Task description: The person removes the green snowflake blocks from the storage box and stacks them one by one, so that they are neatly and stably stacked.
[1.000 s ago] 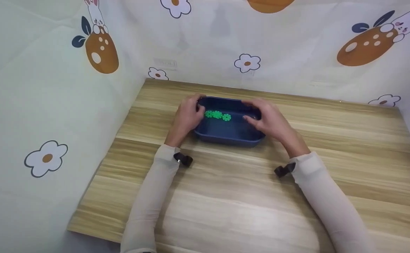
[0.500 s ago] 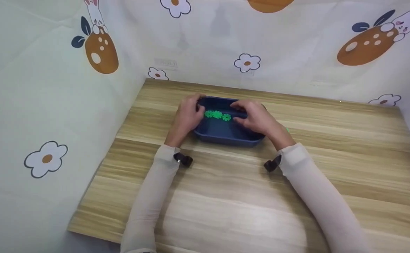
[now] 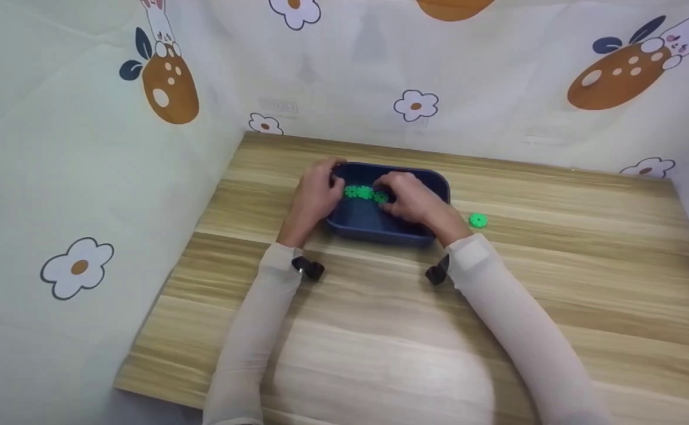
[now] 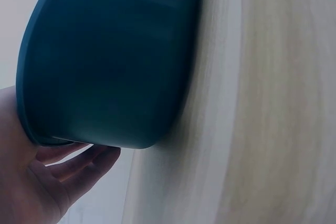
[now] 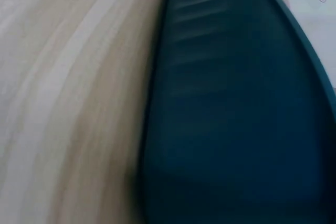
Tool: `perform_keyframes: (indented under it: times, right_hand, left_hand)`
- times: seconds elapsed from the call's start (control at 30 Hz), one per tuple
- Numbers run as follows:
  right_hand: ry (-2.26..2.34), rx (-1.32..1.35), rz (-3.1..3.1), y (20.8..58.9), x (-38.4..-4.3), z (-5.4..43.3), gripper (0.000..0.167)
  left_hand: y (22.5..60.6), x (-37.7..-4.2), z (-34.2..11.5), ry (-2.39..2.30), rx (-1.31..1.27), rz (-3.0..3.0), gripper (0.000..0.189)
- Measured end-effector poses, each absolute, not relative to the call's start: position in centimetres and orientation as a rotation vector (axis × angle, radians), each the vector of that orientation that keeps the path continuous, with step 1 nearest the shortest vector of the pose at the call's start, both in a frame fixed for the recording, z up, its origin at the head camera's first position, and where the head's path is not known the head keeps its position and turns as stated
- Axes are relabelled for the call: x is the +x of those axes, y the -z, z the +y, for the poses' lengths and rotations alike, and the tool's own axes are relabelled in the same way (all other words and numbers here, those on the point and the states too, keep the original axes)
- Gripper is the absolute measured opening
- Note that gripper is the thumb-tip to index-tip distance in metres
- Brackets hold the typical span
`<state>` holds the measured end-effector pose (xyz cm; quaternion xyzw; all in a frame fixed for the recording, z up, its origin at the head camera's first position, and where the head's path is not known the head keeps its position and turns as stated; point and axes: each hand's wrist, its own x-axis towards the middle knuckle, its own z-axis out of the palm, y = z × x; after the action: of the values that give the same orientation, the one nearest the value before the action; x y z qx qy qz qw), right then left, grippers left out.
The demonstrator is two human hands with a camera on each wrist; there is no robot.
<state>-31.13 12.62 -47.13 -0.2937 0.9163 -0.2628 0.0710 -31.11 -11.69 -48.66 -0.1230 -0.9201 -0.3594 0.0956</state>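
A dark blue plastic basin (image 3: 388, 234) holds several green snowflake-shaped discs (image 3: 365, 192) in a row on its floor. My left hand (image 3: 316, 198) grips the basin's left end, thumb inside the rim; the left wrist view shows fingers (image 4: 86, 171) curled under the outer wall. Reaching into the basin, my right hand (image 3: 410, 200) has its thumb and fingers apart around the rightmost green disc (image 3: 381, 197), which they partly cover. Whether they touch it cannot be made out. The right wrist view shows only the basin's outer wall (image 5: 236, 103), not the hand.
A separate green disc (image 3: 478, 220) lies on the wooden table (image 3: 368, 330), right of the basin. Behind the table hangs a pale cloth (image 3: 344, 77) printed with flowers and rabbits, and another stretch of it runs along the left side.
My right hand has moved left from the basin's right end to the rightmost disc, uncovering the loose disc on the table. The left hand and basin have stayed in place.
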Motion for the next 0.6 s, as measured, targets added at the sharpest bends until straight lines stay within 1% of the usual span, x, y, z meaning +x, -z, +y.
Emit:
perform_keyframes:
  times: [0.13, 0.37, 0.6]
  right_hand:
    - [0.806, -0.902, 2.747, 47.72, -31.25, 12.39, 0.041]
    - [0.789, -0.887, 2.785, 47.93, -31.18, 12.29, 0.034]
    - [0.766, -0.834, 2.815, 47.98, -31.07, 12.08, 0.033]
  left_hand:
    - [48.59, -31.06, -11.67, 1.054, -0.344, -2.744, 0.039]
    - [48.62, -31.17, -11.57, 1.057, -0.327, -2.756, 0.039]
    - [48.72, -31.10, -11.68, 1.049, -0.330, -2.736, 0.039]
